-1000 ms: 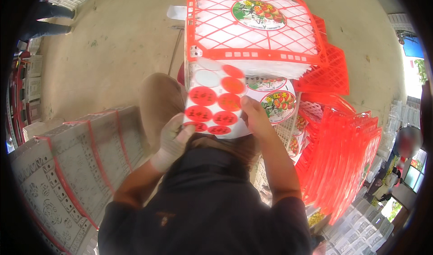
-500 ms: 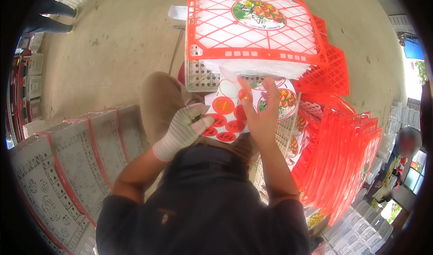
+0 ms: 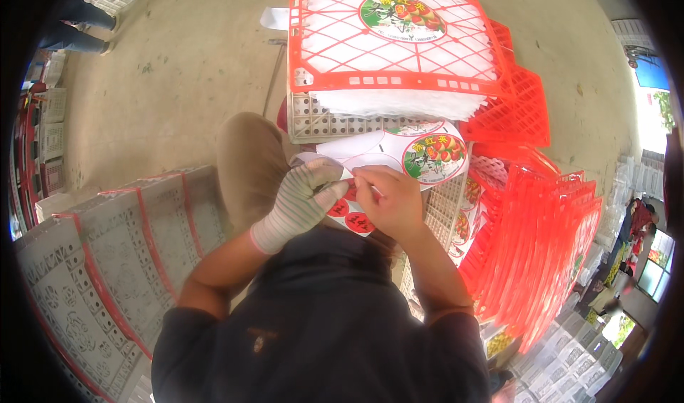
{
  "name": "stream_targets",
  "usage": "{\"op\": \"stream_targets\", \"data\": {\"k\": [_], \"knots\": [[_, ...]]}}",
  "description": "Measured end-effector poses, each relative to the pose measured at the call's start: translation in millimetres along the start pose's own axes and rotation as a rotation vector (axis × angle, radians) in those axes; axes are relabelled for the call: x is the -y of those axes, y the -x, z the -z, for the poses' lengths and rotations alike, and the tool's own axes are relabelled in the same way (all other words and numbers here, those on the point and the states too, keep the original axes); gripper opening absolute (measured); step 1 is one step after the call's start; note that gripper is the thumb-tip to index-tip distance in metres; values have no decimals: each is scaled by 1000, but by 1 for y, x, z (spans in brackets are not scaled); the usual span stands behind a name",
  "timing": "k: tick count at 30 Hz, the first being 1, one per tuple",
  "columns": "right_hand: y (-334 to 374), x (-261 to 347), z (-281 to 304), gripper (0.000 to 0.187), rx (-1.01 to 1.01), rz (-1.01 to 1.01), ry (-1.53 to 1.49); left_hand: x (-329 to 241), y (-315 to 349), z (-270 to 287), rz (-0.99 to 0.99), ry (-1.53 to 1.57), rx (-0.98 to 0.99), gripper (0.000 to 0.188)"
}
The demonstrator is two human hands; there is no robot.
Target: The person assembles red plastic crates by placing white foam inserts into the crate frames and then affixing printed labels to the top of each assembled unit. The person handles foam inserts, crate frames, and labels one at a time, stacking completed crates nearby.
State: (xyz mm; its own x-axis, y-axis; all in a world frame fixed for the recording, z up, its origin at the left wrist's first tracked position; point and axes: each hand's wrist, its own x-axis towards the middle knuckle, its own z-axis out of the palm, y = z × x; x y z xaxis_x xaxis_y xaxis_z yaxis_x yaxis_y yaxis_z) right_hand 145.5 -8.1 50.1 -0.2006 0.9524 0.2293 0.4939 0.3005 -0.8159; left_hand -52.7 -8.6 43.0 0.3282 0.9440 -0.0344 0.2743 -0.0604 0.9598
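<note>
A sheet of round red stickers [image 3: 360, 223] with dark lettering is between my hands, above my lap. My left hand [image 3: 299, 196], in a pale striped glove, grips its left side between thumb and fingers. Pinched at the sheet close to the left fingertips is my bare right hand [image 3: 388, 200]; its fingers hide whether one sticker is lifted. Just beyond lies a roll of white labels [image 3: 434, 159] with oval fruit pictures. Farther out stands a perforated crate [image 3: 313, 121], with a red lattice lid [image 3: 399, 86] over white sheet material on top.
To the right, many red lattice lids [image 3: 531, 246] stand packed on edge, with more red lids [image 3: 524, 111] behind. Grey crates [image 3: 121, 253] line the left. Someone's legs [image 3: 78, 25] show at the far left; white crates [image 3: 563, 353] fill the lower right.
My right hand has come down and left from over the labels, its spread fingers now pinched at the sticker sheet. The sheet now tilts and is more covered by my hands.
</note>
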Motion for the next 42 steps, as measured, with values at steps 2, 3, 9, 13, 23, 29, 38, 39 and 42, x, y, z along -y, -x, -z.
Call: {"op": "stream_targets", "data": {"k": [2, 3, 9, 13, 23, 29, 38, 39, 42], "knots": [[-1, 2, 1, 9, 25, -113, -33, -6, -1, -1, 48, 99, -10, 12], [-3, 7, 3, 9, 47, -191, -55, -8, -3, 0, 43, 87, -8, 10], [-8, 6, 11, 15, 173, -485, -234, -1, -2, -1, 39, 82, -10, 10], [-9, 6, 8, 18, 187, -422, -304, 0, -4, -3, 107, 118, -24, 14], [-14, 4, 5, 18, 207, -604, -301, 4, -7, 3, 23, -15, 15, 15], [-19, -15, -8, 19, 89, -707, -446, 7, 0, 13, 278, 214, 33, 16], [-174, -26, -10, 30, -232, -152, 48, 10, 31, 42, 625, 845, -245, 16], [-199, -30, -17, 25, -293, -49, 42, 11, 32, 42, 627, 855, -239, 16], [-254, -56, -40, 11, -397, 374, 472, 8, 32, 42, 630, 823, -229, 15]]}}
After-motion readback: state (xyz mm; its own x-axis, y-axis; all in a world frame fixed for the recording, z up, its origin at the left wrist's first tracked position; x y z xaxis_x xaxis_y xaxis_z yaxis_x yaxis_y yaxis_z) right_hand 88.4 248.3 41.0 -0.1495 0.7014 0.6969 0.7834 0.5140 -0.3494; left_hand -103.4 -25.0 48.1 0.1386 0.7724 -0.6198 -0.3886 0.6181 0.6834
